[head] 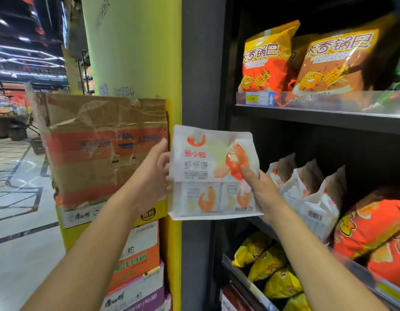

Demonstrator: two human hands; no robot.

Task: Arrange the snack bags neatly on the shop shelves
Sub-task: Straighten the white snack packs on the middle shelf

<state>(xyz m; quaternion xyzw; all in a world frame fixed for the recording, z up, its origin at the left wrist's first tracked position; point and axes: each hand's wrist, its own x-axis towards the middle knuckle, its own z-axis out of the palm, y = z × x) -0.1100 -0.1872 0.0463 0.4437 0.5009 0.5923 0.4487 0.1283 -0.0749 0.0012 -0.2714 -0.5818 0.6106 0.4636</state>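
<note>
Shrimp snack bag [208, 169] held upright, label forward, left hand [153, 176] and right hand [263, 190] fingers [248, 174] curled round its edges, probably for shelving beside matching bags [311, 189]

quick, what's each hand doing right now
Left hand: holds the left edge of the white shrimp snack bag.
Right hand: pinches that bag's right side, thumb in front.

You are working bare-handed: your left hand [153, 176] and right hand [260, 189] are going uncovered, and your left forearm [100, 234] and right forearm [318, 254] are showing bare along their whole visible length.
</note>
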